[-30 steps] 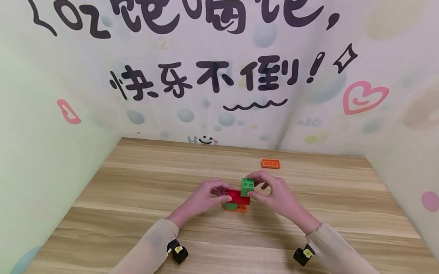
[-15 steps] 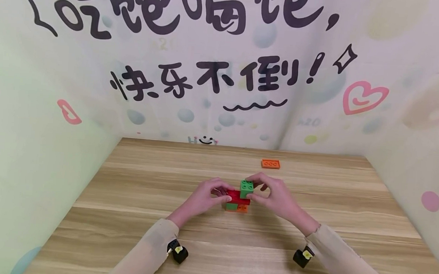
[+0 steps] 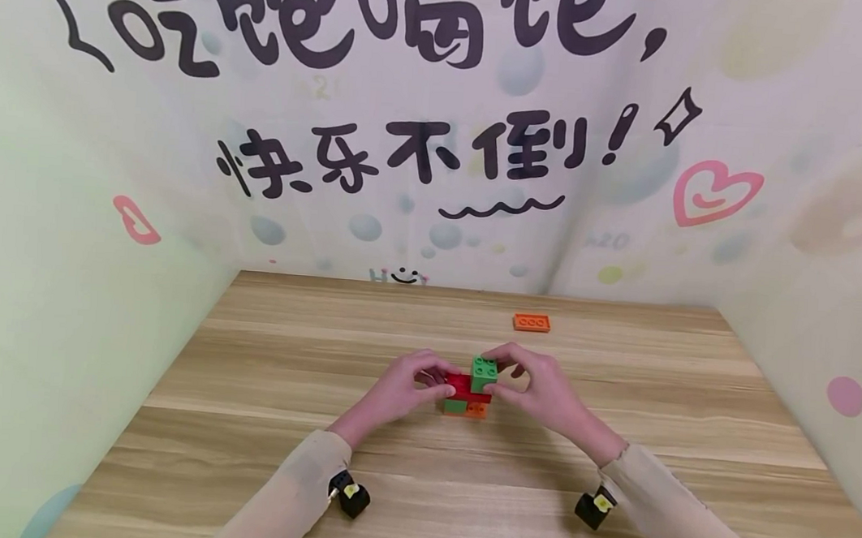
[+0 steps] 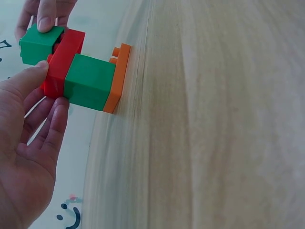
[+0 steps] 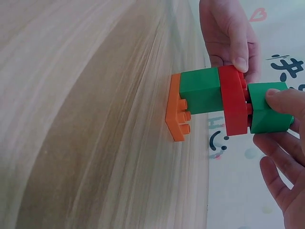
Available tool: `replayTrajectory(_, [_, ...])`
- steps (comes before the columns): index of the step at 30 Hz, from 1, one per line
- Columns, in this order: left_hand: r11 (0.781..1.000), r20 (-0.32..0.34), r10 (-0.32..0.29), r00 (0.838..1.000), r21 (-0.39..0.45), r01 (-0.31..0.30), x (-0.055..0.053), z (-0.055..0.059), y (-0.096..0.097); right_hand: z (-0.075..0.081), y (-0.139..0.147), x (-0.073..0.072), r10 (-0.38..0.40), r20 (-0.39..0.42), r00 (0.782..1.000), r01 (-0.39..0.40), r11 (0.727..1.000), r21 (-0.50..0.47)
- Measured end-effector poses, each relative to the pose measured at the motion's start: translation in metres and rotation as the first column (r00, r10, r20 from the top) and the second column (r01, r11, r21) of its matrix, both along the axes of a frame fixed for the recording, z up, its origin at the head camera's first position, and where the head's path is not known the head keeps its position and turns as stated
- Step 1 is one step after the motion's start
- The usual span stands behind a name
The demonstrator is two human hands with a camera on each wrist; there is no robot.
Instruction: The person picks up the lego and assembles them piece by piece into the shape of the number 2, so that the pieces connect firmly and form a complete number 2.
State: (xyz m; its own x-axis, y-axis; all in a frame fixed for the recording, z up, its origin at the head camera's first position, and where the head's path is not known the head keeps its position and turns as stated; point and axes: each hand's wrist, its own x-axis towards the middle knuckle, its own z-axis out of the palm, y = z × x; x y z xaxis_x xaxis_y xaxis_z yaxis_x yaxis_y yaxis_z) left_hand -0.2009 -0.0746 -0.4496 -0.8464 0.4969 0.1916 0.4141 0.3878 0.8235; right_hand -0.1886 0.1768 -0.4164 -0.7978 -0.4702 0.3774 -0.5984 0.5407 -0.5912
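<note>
My left hand [image 3: 401, 388] pinches the left end of a red toy building brick [image 5: 232, 102] between thumb and fingers. Below it are a green brick [image 5: 200, 90] and a thin orange plate [image 5: 173, 107], which stands on the table. My right hand [image 3: 547, 389] grips an upper green brick [image 3: 483, 375] by its sides, over the right end of the red one. In the right wrist view, red studs show in a narrow gap between that green brick [image 5: 268, 114] and the red brick. Orange studs of the plate stick out beside the lower green brick.
Another orange plate [image 3: 531, 323] lies on the wooden table [image 3: 326, 320] behind the hands, its hollow side up. A white printed backdrop [image 3: 403, 243] rises at the table's far edge. A small black camera [image 3: 349, 494] is strapped to each wrist.
My right hand has lowered the upper green brick slightly toward the red brick. The left hand and the stack below stay where they were.
</note>
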Motion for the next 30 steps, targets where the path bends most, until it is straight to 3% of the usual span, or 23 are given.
replayTrajectory(30, [1.000, 0.009, -0.003, 1.000, 0.017, 0.002, -0.0011, -0.0008, 0.0005, -0.0024, 0.0004, 0.0033, 0.007, -0.055, 0.998, -0.005, 0.999, 0.036])
